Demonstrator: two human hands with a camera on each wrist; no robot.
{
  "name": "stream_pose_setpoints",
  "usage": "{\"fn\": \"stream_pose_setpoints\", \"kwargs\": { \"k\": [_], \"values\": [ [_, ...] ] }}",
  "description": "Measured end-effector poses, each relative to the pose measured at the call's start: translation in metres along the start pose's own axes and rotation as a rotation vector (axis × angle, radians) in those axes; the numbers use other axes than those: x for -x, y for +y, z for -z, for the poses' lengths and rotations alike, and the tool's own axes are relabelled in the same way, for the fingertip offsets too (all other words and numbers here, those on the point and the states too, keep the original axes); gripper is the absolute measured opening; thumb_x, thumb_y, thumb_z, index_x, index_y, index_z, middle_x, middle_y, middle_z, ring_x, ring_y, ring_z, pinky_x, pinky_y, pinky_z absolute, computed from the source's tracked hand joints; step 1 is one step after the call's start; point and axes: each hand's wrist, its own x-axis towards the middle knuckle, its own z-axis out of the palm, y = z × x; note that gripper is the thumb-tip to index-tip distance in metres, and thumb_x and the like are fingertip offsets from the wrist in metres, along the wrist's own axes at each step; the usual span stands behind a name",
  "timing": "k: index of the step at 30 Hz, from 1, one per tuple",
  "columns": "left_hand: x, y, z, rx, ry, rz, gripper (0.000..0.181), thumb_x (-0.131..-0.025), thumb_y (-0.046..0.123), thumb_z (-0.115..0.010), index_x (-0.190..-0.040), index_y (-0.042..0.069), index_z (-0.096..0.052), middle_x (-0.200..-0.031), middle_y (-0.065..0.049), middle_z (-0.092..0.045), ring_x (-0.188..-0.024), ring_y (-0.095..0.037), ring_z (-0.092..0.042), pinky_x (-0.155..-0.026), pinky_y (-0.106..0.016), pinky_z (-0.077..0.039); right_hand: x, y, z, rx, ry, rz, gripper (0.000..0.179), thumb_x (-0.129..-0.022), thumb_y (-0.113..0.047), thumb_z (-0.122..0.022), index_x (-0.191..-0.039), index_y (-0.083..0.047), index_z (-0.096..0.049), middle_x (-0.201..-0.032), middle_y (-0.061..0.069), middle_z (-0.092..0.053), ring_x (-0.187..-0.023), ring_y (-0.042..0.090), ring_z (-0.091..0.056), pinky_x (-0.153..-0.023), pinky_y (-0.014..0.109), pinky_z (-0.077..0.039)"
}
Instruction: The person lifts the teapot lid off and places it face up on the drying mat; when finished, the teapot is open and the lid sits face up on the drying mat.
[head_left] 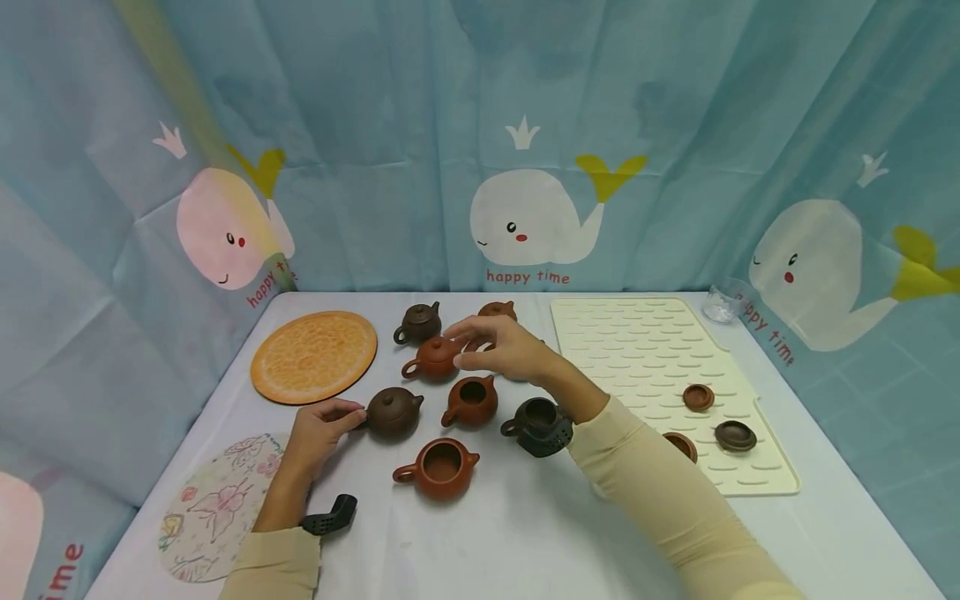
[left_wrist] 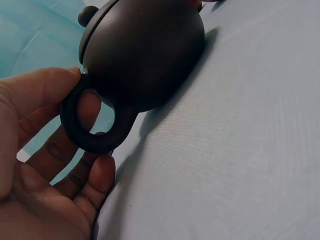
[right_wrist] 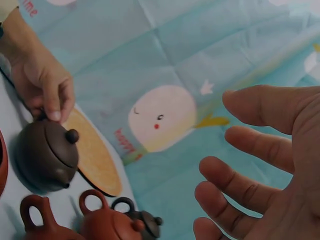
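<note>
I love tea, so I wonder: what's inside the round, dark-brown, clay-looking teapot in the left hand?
A matching dark-brown lid with a round knob sits on the teapot, which the left hand holds by its handle. The lid covers the inside, so any contents can't be seen.

Red lowercase lettering reading "happy time" is printed on the blue curtain (head_left: 390,92). The words stand level beneath the middle whale print (head_left: 536,218), and at a slant beneath the left whale print (head_left: 225,229), where a fold breaks "time", and the right whale print (head_left: 813,275). The lower left corner shows "ime". Lettering on the round floral mat (head_left: 225,500) is too small to read.
</note>
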Motion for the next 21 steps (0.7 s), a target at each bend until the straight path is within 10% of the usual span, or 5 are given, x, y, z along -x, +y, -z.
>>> {"fn": "stream_pose_setpoints", "kwargs": {
  "k": [21],
  "values": [
    [0.000, -0.002, 0.000, -0.012, 0.012, 0.018, 0.028, -0.085, 0.018, -0.076, -0.102, -0.004, -0.070, -0.093, -0.007, -0.069, -0.086, -0.016, -0.063, -0.073, -0.025, -0.050, -0.054, 0.025, -0.063, -0.027, -0.151, -0.065, 0.032, -0.086, -0.008, -0.072, -0.118, -0.009, -0.068, -0.086, 0.001, -0.065, -0.078, 0.013, -0.058, -0.069, 0.026, -0.048]
  ]
}}
